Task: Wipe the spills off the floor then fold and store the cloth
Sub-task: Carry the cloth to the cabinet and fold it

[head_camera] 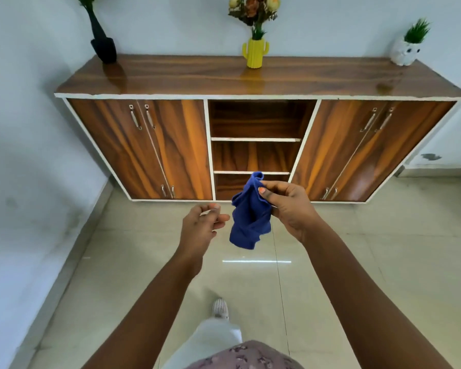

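We hold the blue cloth (250,214) bunched and hanging in the air in front of us, above the tiled floor (357,262). Our right hand (290,206) pinches its upper part between thumb and fingers, the top corner of the cloth poking up past the thumb and the rest drooping below the hand. Our left hand (200,225) sits just beside the cloth on its left, not touching it, fingers loosely curled and parted, holding nothing. Both forearms reach forward, bare, converging toward the cloth. Beyond the hands stands a wooden cabinet (149,150) with open shelves (254,139) straight ahead of the cloth. On its top, farther off, stand a black vase (104,47), a yellow cactus vase (255,53) and a white owl pot (406,53).
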